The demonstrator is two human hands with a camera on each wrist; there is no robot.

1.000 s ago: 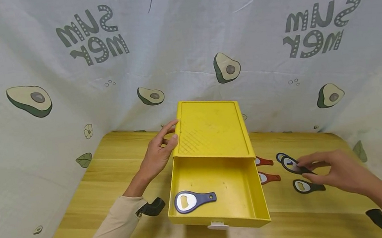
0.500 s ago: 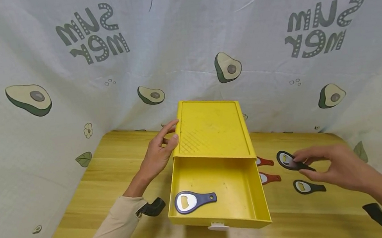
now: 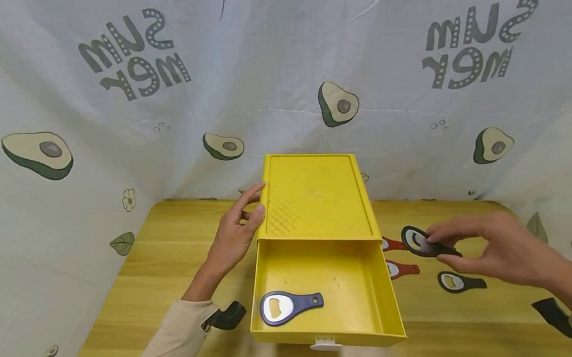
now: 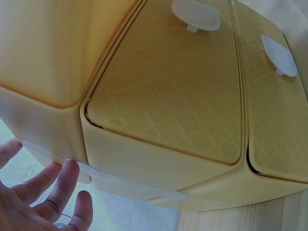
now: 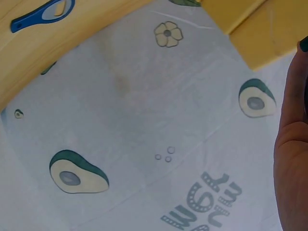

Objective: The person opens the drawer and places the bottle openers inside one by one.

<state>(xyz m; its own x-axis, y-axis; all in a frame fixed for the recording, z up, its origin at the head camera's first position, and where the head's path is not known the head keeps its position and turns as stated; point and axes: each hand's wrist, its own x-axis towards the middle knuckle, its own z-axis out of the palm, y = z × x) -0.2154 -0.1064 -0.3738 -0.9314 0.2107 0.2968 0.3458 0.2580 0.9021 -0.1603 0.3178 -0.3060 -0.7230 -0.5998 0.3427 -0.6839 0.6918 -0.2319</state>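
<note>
My left hand [image 3: 231,237] rests its fingers on the left side of a yellow drawer cabinet [image 3: 314,193]; in the left wrist view those fingers are spread along its wall. The cabinet's top drawer [image 3: 351,289] stands pulled out, and a dark blue bottle opener [image 3: 305,302] lies in it at the front left. To the right of the cabinet, my right hand [image 3: 500,242] pinches a black bottle opener [image 3: 421,245] between thumb and fingers, above the table. Only the edge of the right hand shows in the right wrist view.
Two red bottle openers [image 3: 404,269] lie close by the cabinet's right side. Another black bottle opener [image 3: 462,282] is on the wooden table [image 3: 185,225] below my right hand. The right wrist view shows a blue bottle opener [image 5: 29,21]. A printed curtain [image 3: 261,57] hangs behind.
My right hand has raised the black bottle opener and brought it leftward, nearer the cabinet. The left hand keeps its place on the cabinet's side.
</note>
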